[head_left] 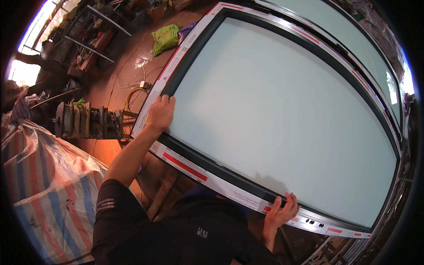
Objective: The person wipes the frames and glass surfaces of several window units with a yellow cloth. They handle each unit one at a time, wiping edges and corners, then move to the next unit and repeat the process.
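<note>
A large framed glass panel, like a window sash [282, 119], lies before me with pale frosted-looking glass. Its frame has a dark inner border and an outer face covered in white protective film with red marks. My left hand [161, 114] is closed over the frame's left rail near the close corner, its fingers curled at the dark inner border. On the near rail, toward the right, my right hand [281, 213] grips the edge with bent fingertips over the dark border; its palm is on the outer side. Small dark slots [315, 222] show in bare metal to its right.
Behind the panel stands another framed glass pane [349, 31]. A striped plastic tarp [57, 190] covers something at the left, beside a dark, ribbed metal object [90, 121]. Cables [132, 75] and a green bag [166, 39] lie on the reddish floor. Metal racks [90, 33] stand farther back.
</note>
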A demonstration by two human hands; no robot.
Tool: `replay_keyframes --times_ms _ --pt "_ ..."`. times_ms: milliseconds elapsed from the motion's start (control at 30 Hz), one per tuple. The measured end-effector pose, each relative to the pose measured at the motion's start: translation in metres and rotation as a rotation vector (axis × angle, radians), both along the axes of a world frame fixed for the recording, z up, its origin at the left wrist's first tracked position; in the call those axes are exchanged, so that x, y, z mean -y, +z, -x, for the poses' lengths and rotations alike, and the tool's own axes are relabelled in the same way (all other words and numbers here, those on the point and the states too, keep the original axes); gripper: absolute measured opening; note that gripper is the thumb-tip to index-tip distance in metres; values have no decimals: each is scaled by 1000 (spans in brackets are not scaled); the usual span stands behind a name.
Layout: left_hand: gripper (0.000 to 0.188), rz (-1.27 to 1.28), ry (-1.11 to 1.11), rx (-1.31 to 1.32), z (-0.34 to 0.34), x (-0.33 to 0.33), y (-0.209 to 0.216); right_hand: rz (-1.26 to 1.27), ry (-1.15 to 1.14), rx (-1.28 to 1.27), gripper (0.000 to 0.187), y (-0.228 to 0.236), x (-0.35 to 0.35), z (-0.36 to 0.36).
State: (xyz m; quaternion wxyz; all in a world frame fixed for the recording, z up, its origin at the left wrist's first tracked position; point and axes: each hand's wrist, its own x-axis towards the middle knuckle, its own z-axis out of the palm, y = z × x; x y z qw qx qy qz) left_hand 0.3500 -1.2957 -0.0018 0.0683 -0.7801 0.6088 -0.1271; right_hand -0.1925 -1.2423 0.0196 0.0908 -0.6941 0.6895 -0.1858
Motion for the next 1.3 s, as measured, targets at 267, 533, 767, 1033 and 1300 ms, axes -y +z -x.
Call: replay_keyframes --times_ms 267,533,767,1033,1300 --pt "14 213 -179 57 -25 176 -13 17 -108 -73 34 -8 3 -4" --pt "14 262 -144 232 -46 379 -30 -8 -181 -101 38 -12 3 -7" --pt "9 376 -183 346 -68 504 -52 -63 -209 -148 44 -3 8 -13" --pt "13 373 -84 121 -68 530 -48 -116 -243 -141 53 3 14 -14" --pt "22 392 92 -133 -5 536 -45 -20 -182 11 60 3 11 -3"
